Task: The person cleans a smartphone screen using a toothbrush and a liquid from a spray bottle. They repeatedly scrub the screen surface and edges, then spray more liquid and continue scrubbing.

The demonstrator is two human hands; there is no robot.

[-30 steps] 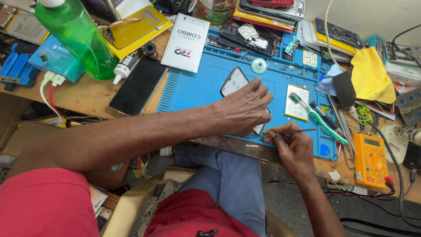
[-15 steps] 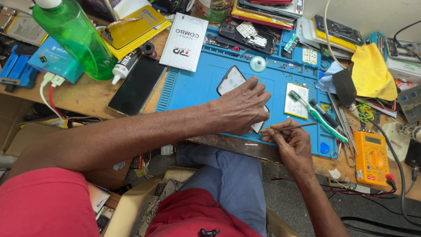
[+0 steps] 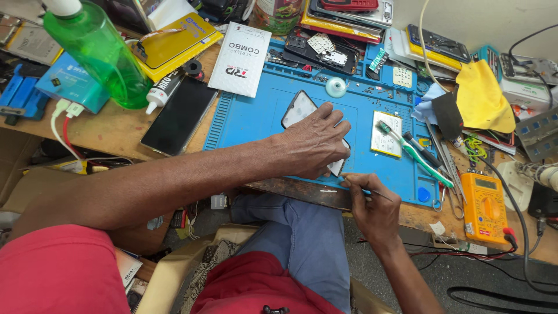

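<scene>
A phone (image 3: 300, 108) lies tilted on the blue work mat (image 3: 250, 119), its back panel showing white with a dark rim. My left hand (image 3: 311, 144) lies flat on it and covers its lower half. My right hand (image 3: 372, 200) rests at the mat's near edge, just right of the phone's lower corner, pinching a thin metal tool (image 3: 378, 193) that points right. The tool's tip sits on the mat, apart from the phone.
A green spray bottle (image 3: 99, 55) and a black phone (image 3: 179, 116) lie left of the mat. A white battery (image 3: 386, 134), a toothbrush (image 3: 415, 152) and tweezers lie right. An orange multimeter (image 3: 487, 206) sits at the bench's front right. Boxes and parts crowd the back.
My right hand has slid a little left along the mat's near edge with the thin tool. My left hand stays pressed on the phone.
</scene>
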